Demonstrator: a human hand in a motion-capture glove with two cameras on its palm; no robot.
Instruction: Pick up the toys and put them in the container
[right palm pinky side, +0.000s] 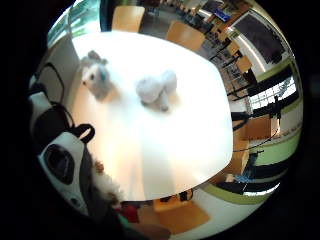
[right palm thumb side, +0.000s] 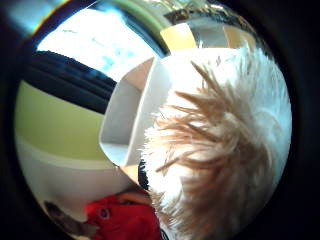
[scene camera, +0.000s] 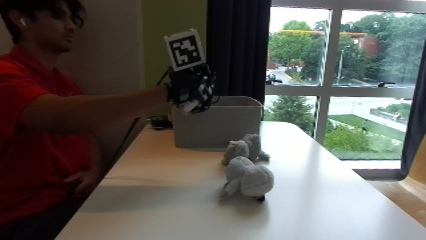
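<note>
Two grey plush toys (scene camera: 246, 167) lie on the table (scene camera: 333, 210); hand (scene camera: 191, 90) grips a fluffy toy (right palm thumb side: 225, 145) above the container (scene camera: 216, 122).

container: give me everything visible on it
The container is a plain pale grey-white box, rectangular with an open top, straight walls and rounded corners; it looks like plastic or stiff fabric. It stands upright on the white table near the far end, by the window. The gloved right hand is raised above its near corner, not visibly touching it. The thumb side palm view shows the inside walls bare; the bottom is hidden. Two grey plush toys lie on the table in front of it, apart from it.
</note>
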